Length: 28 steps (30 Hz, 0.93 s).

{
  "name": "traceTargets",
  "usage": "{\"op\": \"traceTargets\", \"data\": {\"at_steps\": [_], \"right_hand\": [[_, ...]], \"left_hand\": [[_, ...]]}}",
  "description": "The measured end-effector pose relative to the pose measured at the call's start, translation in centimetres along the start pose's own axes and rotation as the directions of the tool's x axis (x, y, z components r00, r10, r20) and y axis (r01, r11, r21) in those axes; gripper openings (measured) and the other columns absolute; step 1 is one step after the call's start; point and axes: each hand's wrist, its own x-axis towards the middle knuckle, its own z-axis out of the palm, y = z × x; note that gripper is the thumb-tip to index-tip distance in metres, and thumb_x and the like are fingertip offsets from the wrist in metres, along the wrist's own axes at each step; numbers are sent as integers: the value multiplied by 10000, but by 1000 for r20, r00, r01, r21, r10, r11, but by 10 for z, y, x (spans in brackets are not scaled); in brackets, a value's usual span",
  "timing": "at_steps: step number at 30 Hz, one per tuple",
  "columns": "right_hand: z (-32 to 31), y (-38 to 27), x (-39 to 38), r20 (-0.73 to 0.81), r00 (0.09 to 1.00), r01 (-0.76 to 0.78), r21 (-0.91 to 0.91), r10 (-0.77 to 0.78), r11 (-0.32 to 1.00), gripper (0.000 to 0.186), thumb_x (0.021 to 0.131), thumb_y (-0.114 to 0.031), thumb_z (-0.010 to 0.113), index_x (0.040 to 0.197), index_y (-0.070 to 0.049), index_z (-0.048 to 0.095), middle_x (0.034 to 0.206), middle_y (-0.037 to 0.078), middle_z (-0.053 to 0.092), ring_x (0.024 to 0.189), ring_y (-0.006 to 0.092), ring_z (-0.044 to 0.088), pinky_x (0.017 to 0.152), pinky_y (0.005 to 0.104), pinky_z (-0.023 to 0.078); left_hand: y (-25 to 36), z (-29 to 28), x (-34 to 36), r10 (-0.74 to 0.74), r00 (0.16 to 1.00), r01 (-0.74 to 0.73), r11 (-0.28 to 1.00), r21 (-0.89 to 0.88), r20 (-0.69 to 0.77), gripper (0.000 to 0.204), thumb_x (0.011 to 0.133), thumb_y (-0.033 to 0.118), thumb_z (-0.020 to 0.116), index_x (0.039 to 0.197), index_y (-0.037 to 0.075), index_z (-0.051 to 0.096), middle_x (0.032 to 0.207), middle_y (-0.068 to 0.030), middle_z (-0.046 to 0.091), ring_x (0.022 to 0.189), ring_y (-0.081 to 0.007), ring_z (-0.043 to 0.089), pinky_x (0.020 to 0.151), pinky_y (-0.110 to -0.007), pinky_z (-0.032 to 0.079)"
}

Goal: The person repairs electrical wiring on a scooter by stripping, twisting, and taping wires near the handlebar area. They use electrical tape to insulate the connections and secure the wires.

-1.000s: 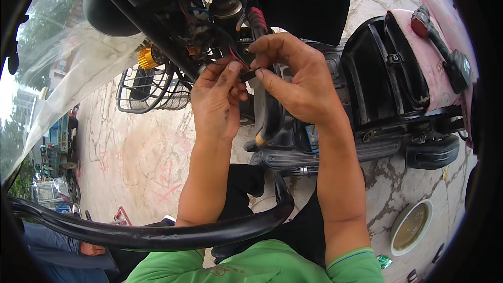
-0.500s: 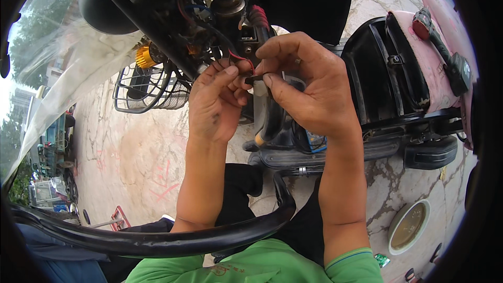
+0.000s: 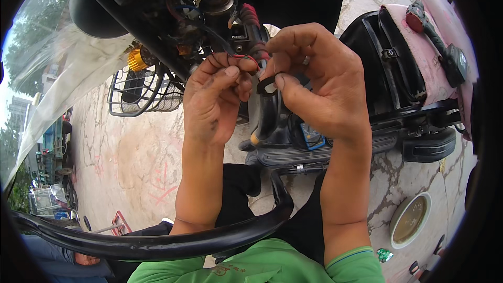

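Note:
Both my hands work close together beside the exposed wiring of a scooter's front end. My left hand [image 3: 220,86] is closed, its thumb and fingers pinching thin red and dark wires [image 3: 245,57] that come down from the frame. My right hand [image 3: 322,81] pinches a roll of black electrical tape [image 3: 261,86] between thumb and fingers, right beside the wire ends. The tape's ring shows partly, and my fingertips cover the rest. Exactly where the wires end between the two hands is hard to make out. Just above is a red-covered spring [image 3: 249,15].
A black handlebar [image 3: 157,245] crosses in front of me. On the footboard lies a blue meter [image 3: 313,137]. A cordless tool [image 3: 437,39] rests on the pink-covered seat. A wire basket [image 3: 141,94] stands left, a water bowl [image 3: 409,221] right. Another person's hand [image 3: 86,258] shows lower left.
My right hand has shifted slightly right, and the tape roll has turned so its ring opening shows. Another person's hand has come into sight at the lower left.

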Motion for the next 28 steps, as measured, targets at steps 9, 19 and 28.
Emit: {"op": "traceTargets", "data": {"at_steps": [9,19,28], "right_hand": [[3,0,6,-40,991,119,-156,-127,980,351,818,142,593,1151,36,624,956,58,665,892,102,651,848,276,547],[-1,4,10,-67,993,84,-166,-96,983,365,827,125,620,1181,32,623,938,24,635,903,88,628,882,275,546],[6,5,9,-127,991,28,-159,-49,987,402,833,117,661,1221,27,610,1008,30,631,953,90,621,907,279,547]], "left_hand": [[-3,11,5,8,997,-10,1000,27,78,225,985,62,606,1181,-43,631,1150,-168,718,795,-148,667,679,-264,517],[-17,13,11,78,997,-79,995,63,14,161,993,135,664,1081,3,690,1074,-131,742,701,-145,681,580,-241,497],[-17,11,11,69,998,-68,996,57,-9,162,985,148,680,1080,18,696,1056,-134,751,782,-199,749,556,-257,504]]}}
